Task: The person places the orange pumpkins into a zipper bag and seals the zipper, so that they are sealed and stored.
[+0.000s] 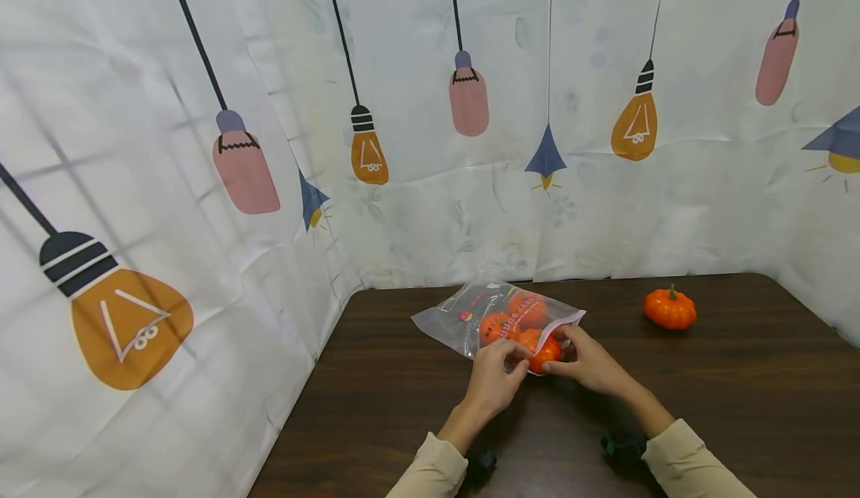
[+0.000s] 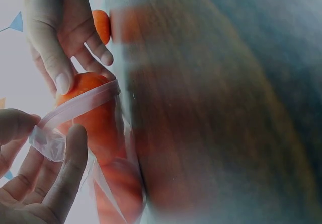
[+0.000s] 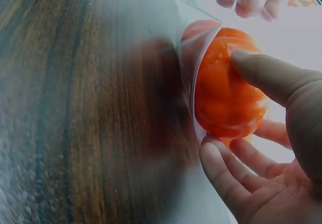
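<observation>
A clear zip bag (image 1: pixel 443 324) with printed lettering lies on the table, its mouth turned to the right. Inside are small orange toy pumpkins (image 1: pixel 496 328), one with a dark face marked on it. At the mouth, my right hand (image 1: pixel 594 363) grips another orange pumpkin (image 3: pixel 229 93), thumb on one side and fingers on the other. Part of that pumpkin is within the bag, behind the pale zip strip (image 2: pixel 80 104). With thumb and fingers, my left hand (image 1: pixel 493 380) pinches the near edge of the bag's mouth.
One more orange pumpkin (image 1: pixel 670 309) with a green stem stands on the dark wooden table (image 1: pixel 739 386), to the right of the bag. A white curtain (image 1: pixel 416 237) with printed lamps hangs behind the table and along its sides.
</observation>
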The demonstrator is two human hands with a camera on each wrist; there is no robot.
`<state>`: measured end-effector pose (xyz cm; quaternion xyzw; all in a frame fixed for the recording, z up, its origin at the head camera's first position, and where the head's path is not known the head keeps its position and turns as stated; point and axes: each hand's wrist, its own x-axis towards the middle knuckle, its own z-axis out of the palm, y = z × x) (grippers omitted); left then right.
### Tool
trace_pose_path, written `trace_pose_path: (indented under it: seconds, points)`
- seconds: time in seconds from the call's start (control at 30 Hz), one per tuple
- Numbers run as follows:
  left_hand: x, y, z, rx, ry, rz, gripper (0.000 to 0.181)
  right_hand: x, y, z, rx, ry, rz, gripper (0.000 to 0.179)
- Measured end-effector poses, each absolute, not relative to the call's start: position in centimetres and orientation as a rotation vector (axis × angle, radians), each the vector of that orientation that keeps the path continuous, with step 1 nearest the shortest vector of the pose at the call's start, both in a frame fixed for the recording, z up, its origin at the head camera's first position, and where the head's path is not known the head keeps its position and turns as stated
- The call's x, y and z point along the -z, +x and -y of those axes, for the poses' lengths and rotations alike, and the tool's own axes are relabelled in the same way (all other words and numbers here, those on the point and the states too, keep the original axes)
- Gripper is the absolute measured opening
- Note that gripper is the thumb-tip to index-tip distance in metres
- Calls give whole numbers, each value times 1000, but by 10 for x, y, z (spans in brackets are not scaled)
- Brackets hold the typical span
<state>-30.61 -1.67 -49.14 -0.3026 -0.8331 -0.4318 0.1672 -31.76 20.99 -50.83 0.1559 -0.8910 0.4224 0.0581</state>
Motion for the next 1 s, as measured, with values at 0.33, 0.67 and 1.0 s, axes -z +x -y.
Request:
trace_pose_path:
  seconds: [0.33, 0.67, 1.0]
  points:
    - [491, -306, 16, 1225, -851, 2367, 7, 506, -317, -210, -1335, 502, 2677, 53]
    - [491, -305, 16, 1201, -855, 2376, 6, 505, -313, -204, -1310, 423, 2672, 42]
    - [491, -306, 16, 1194, -857, 2364, 6, 505, -313, -196, -1311, 365, 2689, 34]
